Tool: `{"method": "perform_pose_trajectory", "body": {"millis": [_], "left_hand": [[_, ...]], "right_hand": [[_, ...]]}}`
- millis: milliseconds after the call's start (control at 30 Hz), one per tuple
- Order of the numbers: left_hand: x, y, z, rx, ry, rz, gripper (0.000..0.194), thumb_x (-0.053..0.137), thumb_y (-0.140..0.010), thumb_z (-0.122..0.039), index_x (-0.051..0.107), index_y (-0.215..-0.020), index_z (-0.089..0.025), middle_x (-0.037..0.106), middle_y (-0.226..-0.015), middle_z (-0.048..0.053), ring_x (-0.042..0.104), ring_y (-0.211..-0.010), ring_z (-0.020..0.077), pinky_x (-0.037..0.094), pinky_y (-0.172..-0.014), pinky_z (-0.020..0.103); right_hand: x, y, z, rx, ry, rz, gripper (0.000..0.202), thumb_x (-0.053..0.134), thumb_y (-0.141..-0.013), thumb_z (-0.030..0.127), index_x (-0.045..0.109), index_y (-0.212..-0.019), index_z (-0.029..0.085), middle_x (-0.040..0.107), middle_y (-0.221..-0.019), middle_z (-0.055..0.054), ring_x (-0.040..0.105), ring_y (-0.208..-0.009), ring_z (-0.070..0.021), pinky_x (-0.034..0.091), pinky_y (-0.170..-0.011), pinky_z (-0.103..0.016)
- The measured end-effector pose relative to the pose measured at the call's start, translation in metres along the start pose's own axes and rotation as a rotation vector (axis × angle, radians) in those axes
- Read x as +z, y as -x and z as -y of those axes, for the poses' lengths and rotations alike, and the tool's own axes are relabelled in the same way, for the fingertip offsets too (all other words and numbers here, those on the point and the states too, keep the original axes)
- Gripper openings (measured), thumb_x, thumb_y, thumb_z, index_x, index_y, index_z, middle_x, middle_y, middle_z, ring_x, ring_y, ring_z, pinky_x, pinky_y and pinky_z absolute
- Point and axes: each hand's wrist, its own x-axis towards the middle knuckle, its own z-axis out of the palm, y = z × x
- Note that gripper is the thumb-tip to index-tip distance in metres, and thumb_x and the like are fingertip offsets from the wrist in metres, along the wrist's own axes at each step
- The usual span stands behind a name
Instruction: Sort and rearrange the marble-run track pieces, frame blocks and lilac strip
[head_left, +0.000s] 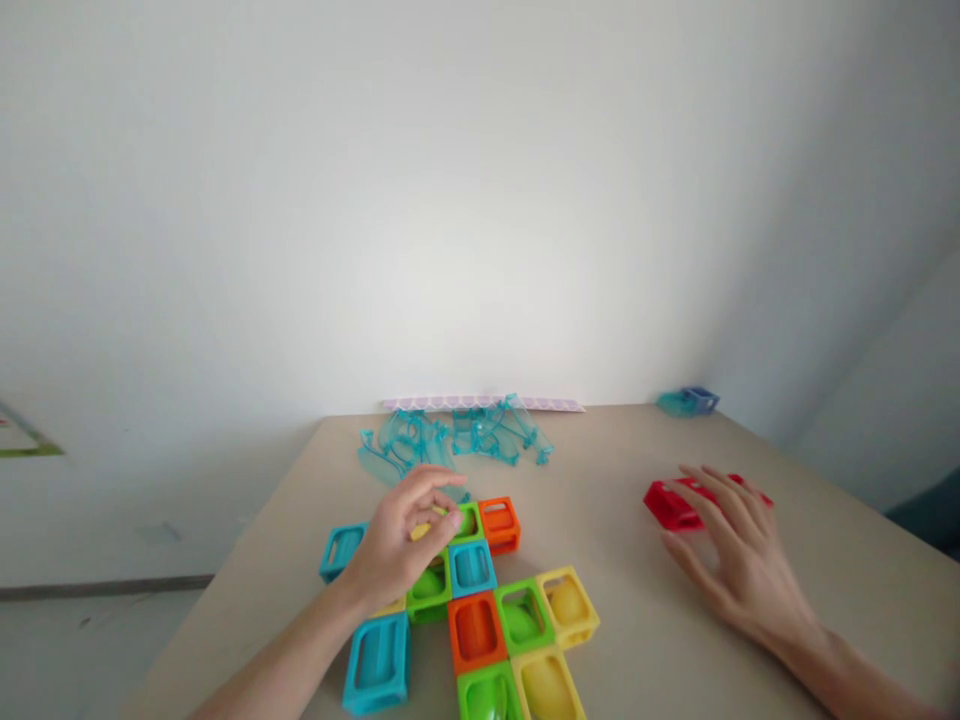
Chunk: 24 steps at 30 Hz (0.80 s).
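The square, hollow building blocks (pixel 480 620) in orange, green, yellow and blue look like smooth plastic with a soft sheen. The red block (pixel 671 503) at three o'clock has the same finish. At twelve o'clock, the heap of clear turquoise track pieces (pixel 457 440) looks like glossy, see-through plastic. The beige tabletop (pixel 615 470) appears matt and smooth.

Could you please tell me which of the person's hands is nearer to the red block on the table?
Right. The right hand reaches the red block, fingers over it; the left hand is far off over the coloured blocks.
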Motion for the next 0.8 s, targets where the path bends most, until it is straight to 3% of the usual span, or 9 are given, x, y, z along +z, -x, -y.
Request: {"method": "perform_pose_trajectory", "body": {"millis": [67,167,267,333,500,633,733,800], "left_hand": [[-0.009,-0.002,0.000,0.138,-0.214,0.025,0.020,0.053,-0.091,-0.026,0.064,-0.106,-0.020,0.059,-0.108,0.009,0.060,-0.091,0.0177,0.050,-0.082,0.032],[-0.020,-0.003,0.000,0.294,-0.480,0.177,0.021,0.053,-0.089,-0.020,0.069,-0.102,-0.019,0.061,-0.106,0.009,0.057,-0.102,0.0209,0.045,-0.094,0.037],[-0.021,-0.003,0.002,0.311,-0.566,0.318,0.025,0.054,-0.088,-0.021,0.070,-0.108,-0.022,0.059,-0.116,0.010,0.054,-0.111,0.0232,0.041,-0.100,0.040],[-0.018,-0.003,0.004,0.267,-0.583,0.346,0.026,0.054,-0.088,-0.023,0.071,-0.108,-0.024,0.059,-0.117,0.010,0.054,-0.113,0.0232,0.040,-0.102,0.041],[-0.013,-0.005,0.007,0.203,-0.561,0.315,0.026,0.049,-0.092,-0.026,0.073,-0.103,-0.022,0.062,-0.115,0.010,0.056,-0.110,0.0215,0.041,-0.099,0.040],[-0.014,-0.005,0.007,0.227,-0.552,0.302,0.026,0.049,-0.092,-0.024,0.072,-0.100,-0.019,0.064,-0.113,0.010,0.058,-0.108,0.0210,0.042,-0.099,0.038],[-0.014,-0.004,0.007,0.239,-0.545,0.297,0.025,0.049,-0.091,-0.022,0.072,-0.101,-0.019,0.064,-0.113,0.010,0.059,-0.106,0.0210,0.044,-0.097,0.037],[-0.013,-0.004,0.007,0.244,-0.526,0.295,0.025,0.049,-0.091,-0.021,0.071,-0.103,-0.020,0.063,-0.114,0.010,0.059,-0.106,0.0213,0.045,-0.097,0.037]], "right_hand": [[-0.013,0.003,0.031,-0.130,-0.207,0.095,0.057,0.049,-0.088,0.043,0.042,-0.139,0.020,0.041,-0.143,-0.016,0.041,-0.131,-0.0379,0.039,-0.102,-0.055],[-0.025,0.006,0.079,-0.260,-0.433,0.298,0.077,0.047,-0.085,0.063,0.031,-0.147,0.019,0.030,-0.151,-0.018,0.041,-0.132,-0.0385,0.046,-0.098,-0.049],[-0.025,0.002,0.115,-0.298,-0.531,0.390,0.082,0.051,-0.082,0.068,0.030,-0.149,0.025,0.034,-0.149,-0.016,0.043,-0.131,-0.0370,0.050,-0.096,-0.046],[-0.018,-0.001,0.130,-0.315,-0.527,0.425,0.084,0.057,-0.079,0.068,0.031,-0.149,0.028,0.042,-0.145,-0.016,0.047,-0.127,-0.0355,0.052,-0.093,-0.044],[0.009,0.004,0.159,-0.396,-0.385,0.337,0.078,0.059,-0.083,0.058,0.033,-0.148,0.023,0.046,-0.141,-0.020,0.051,-0.122,-0.0358,0.054,-0.089,-0.046],[0.009,0.000,0.175,-0.420,-0.342,0.219,0.072,0.057,-0.086,0.055,0.036,-0.146,0.020,0.054,-0.132,-0.021,0.055,-0.113,-0.0365,0.054,-0.084,-0.048],[-0.001,-0.029,0.170,-0.313,-0.513,0.220,0.067,0.052,-0.087,0.058,0.041,-0.140,0.019,0.054,-0.129,-0.019,0.053,-0.114,-0.0354,0.050,-0.089,-0.049],[0.001,-0.056,0.161,-0.134,-0.606,0.206,0.051,0.050,-0.091,0.044,0.045,-0.134,0.018,0.052,-0.129,-0.017,0.050,-0.117,-0.0322,0.045,-0.096,-0.047]]}}
